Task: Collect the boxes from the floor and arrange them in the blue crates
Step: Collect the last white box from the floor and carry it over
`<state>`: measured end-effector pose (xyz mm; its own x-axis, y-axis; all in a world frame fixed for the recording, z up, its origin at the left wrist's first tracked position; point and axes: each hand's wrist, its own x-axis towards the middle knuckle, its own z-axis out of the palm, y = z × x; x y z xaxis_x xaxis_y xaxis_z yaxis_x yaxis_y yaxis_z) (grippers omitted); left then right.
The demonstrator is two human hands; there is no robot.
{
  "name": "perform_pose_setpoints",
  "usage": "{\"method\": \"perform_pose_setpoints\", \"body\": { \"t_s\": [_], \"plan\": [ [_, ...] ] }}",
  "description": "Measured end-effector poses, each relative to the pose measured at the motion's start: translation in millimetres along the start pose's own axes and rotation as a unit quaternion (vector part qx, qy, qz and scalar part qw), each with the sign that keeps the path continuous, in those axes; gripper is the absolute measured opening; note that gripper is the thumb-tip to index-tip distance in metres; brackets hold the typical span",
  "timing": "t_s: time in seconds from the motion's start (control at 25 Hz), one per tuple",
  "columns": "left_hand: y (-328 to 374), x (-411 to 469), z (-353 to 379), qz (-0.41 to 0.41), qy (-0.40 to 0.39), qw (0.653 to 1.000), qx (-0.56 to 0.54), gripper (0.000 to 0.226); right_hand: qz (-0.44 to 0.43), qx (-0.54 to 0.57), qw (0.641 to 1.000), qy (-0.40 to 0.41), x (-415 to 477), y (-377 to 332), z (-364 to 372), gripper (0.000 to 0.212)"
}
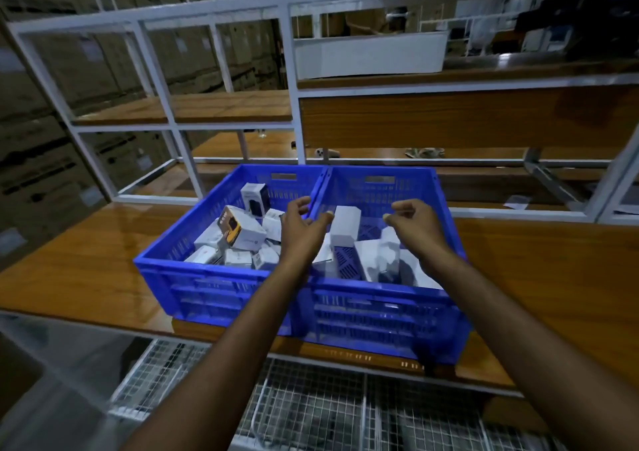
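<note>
Two blue crates stand side by side on a wooden shelf. The left crate [162, 264] holds several small white boxes piled loosely, one with an orange and black print [238, 227]. The right crate [446, 208] holds a few white boxes, with one tall white box [345, 226] upright near the divider. My left hand [302, 231] hovers over the wall between the crates, fingers spread and curled, empty. My right hand [416, 224] hovers over the right crate, fingers loosely curled, holding nothing that I can see.
The wooden shelf [86, 271] extends left and right of the crates. A white metal rack frame [294, 80] rises behind, with more wooden shelves. Stacked brown cartons [38, 160] fill the left. A wire mesh shelf [311, 412] lies below.
</note>
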<state>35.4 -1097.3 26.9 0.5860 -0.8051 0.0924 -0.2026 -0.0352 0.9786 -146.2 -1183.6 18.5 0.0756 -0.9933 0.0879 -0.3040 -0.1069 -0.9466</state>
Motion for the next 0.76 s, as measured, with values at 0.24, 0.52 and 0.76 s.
{"method": "perform_pose_setpoints", "body": {
  "t_s": [0.24, 0.52, 0.76],
  "plan": [
    [-7, -23, -60, 0.048, 0.058, 0.997, -0.005, 0.033, -0.094, 0.028, 0.990, -0.100, -38, -36, 51, 0.025],
    [-38, -88, -170, 0.172, 0.167, 0.952, 0.191, 0.047, -0.285, -0.022, 0.944, -0.164, -117, -61, 130, 0.033],
    [-46, -190, -295, 0.196, 0.250, 0.877, 0.359, 0.056, -0.389, -0.008, 0.896, -0.212, -238, -90, 205, 0.037]
  ]
}}
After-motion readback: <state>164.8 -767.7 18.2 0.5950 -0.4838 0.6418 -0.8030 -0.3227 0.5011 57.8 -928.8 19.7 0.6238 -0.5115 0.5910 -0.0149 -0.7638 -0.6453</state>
